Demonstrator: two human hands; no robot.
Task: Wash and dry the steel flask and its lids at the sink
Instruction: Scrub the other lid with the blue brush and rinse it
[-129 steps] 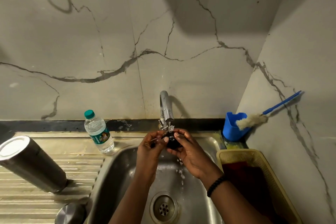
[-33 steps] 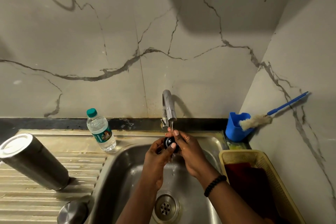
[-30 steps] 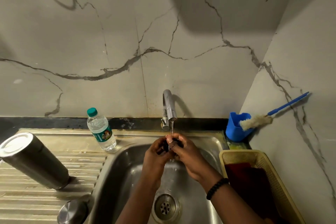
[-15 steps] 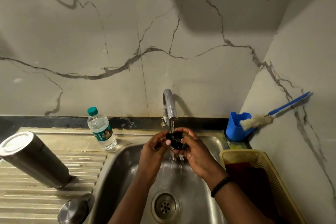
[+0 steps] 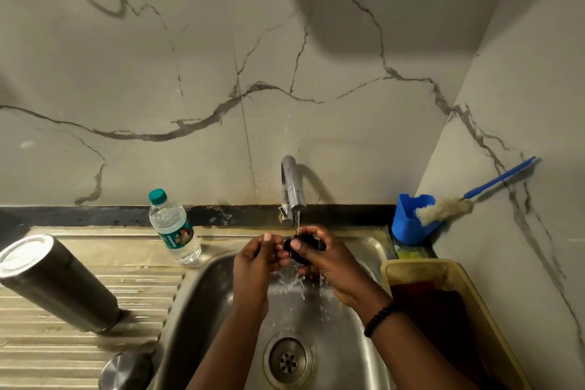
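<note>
A steel flask [image 5: 58,285] stands mouth-down on the ribbed draining board [image 5: 63,355] at the far left of the sink unit, its flat base catching the light. In front of it, at the lower edge of the board, lies a rounded steel lid [image 5: 126,372]. Further back, a small plastic water bottle [image 5: 174,228] with a green cap stands near the corner of the basin.

Over the steel sink [image 5: 202,294], a person holds a small black inner lid [image 5: 304,250] directly under the thin stream running from the chrome tap [image 5: 292,187]. The left hand [image 5: 253,266] has its fingers curled, the fingertips touching the lid's left side. The right hand [image 5: 329,266], a black beaded bracelet [image 5: 378,318] at its wrist, wraps round the lid from the right, thumb on top. Water splashes off below the two hands and falls toward the drain [image 5: 288,361].

To the right, a blue plastic holder [image 5: 408,225] sits in the corner of the counter, with a blue-handled bottle brush [image 5: 449,209] resting in it and leaning on the marble side wall. Nearer, a yellow mesh basket [image 5: 449,269] beside the basin holds a dark red cloth [image 5: 427,301].
</note>
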